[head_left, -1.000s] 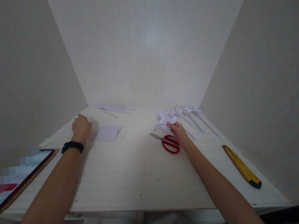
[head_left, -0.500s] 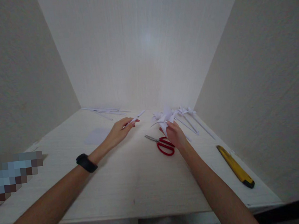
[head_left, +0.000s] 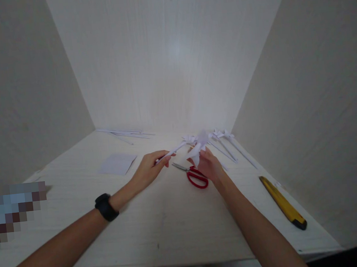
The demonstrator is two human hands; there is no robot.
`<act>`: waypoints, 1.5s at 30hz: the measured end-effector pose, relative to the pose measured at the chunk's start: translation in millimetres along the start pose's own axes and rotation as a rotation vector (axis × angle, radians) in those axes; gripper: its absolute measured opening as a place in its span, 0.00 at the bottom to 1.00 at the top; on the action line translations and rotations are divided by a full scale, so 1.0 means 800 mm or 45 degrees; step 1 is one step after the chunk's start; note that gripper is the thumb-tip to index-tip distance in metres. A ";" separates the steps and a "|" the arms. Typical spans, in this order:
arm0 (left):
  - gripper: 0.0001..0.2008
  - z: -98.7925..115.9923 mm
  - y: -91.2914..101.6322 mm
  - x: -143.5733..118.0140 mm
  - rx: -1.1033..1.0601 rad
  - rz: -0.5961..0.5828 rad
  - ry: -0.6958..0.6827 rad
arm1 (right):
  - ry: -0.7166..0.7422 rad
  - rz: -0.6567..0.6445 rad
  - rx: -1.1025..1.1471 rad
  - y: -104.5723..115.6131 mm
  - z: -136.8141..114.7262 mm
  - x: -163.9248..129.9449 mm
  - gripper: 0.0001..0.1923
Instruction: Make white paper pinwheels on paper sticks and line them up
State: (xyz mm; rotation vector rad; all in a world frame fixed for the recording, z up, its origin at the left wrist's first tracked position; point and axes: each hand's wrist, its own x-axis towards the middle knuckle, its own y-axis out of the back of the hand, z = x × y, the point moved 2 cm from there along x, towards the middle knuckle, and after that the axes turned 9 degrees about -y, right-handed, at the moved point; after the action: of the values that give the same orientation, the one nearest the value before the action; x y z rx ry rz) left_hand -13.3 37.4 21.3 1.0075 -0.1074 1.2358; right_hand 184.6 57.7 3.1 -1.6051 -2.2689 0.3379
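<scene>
My left hand is closed round a thin rolled white paper stick, which slants up to the right. The fingers of my right hand pinch a white folded paper flower with pointed petals. The stick's far end is close to the flower; I cannot tell whether they touch. Red-handled scissors lie on the table just below, partly behind my right hand. Beyond it rest several paper flowers on stems.
On the white table, several thin paper sticks lie at the back left. A square white paper sheet is left of my left hand. A yellow utility knife lies by the right wall. A blurred-out patch covers the left edge.
My left hand has moved right and slightly toward me, bringing the paper stick nearer the flower. My right hand has tilted the flower a little. The paper sheet is more exposed.
</scene>
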 end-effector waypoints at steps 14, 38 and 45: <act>0.20 0.004 -0.010 -0.006 -0.304 -0.130 0.122 | -0.097 -0.243 -0.013 -0.013 0.009 -0.003 0.17; 0.16 0.017 -0.022 -0.011 -0.410 -0.209 0.135 | -0.013 -0.313 0.120 -0.020 0.009 -0.004 0.13; 0.16 0.013 -0.022 -0.012 -0.430 -0.205 0.146 | 0.015 -0.309 0.096 -0.019 0.009 -0.003 0.13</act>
State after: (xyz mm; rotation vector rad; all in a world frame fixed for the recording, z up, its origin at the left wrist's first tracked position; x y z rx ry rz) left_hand 2.0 23.6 11.5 0.6386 -0.1374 1.0818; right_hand 169.2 50.0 2.2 -1.2743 -2.3785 0.3446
